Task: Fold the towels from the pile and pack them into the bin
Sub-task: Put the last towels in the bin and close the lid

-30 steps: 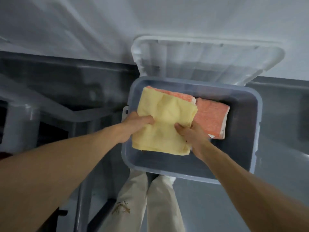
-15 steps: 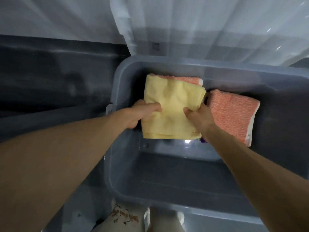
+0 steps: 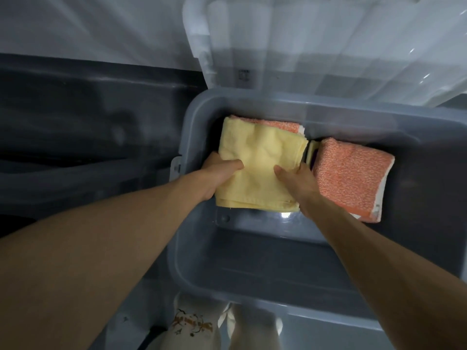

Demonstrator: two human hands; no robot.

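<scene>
Fingers (image 3: 234, 164) of the left hand (image 3: 219, 176) curl round the left edge of one folded yellow towel (image 3: 257, 160), thumb on top and the rest hidden beneath the cloth. The right hand (image 3: 299, 184) grips the same towel at its right edge, thumb laid flat on the upper face.

The towel is inside the grey bin (image 3: 194, 269), toward its back left corner, lying over an orange towel (image 3: 275, 124) of which only a strip shows at the far edge. Whether its full weight rests there cannot be told. A second orange towel (image 3: 351, 175), folded and with a white edge, lies just beside the right hand. In the gap between the two stacks a sliver of yellow and purple cloth (image 3: 312, 154) shows, too little to count as a piece.

That makes one yellow towel in hand, two orange ones packed, one bin and one translucent lid (image 3: 316, 51), which stands up behind the bin. The bin's near half shows bare floor.

The bin stands on a dark floor (image 3: 88, 127) below a pale wall (image 3: 88, 26). Pale printed trousers (image 3: 194, 327) show at the bottom edge.
</scene>
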